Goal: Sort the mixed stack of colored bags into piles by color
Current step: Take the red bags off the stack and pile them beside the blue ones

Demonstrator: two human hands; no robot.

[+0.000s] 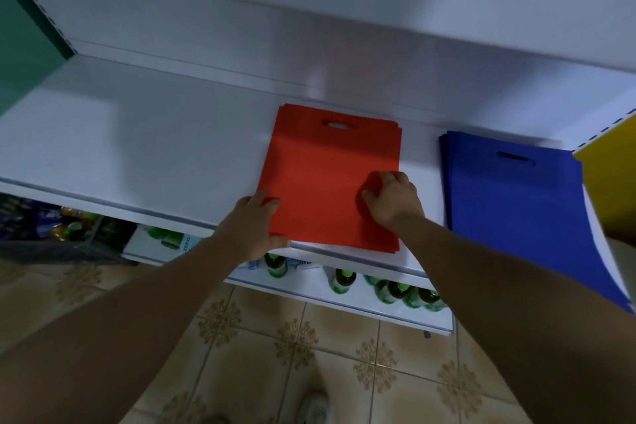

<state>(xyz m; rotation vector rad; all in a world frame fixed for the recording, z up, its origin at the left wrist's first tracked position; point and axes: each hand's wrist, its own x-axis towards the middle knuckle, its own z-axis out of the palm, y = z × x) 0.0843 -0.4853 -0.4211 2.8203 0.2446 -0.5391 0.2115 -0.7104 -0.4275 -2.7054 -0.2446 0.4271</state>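
A stack of red bags (323,162) with a die-cut handle slot lies flat on the white shelf (144,148), near its front edge. My left hand (256,224) grips the stack's near left corner, thumb on top. On the lower right part of the top red bag, my right hand (392,200) rests with curled fingers that bunch the fabric. To the right lies a pile of blue bags (516,210), which overhangs the shelf's front edge. Something white shows under the blue pile's right side.
A yellow panel (612,175) stands at the far right and a green panel (24,45) at the far left. Another white shelf hangs overhead. Green bottles (406,293) and boxes sit on the lower shelf. Below me are a tiled floor and a shoe (316,406).
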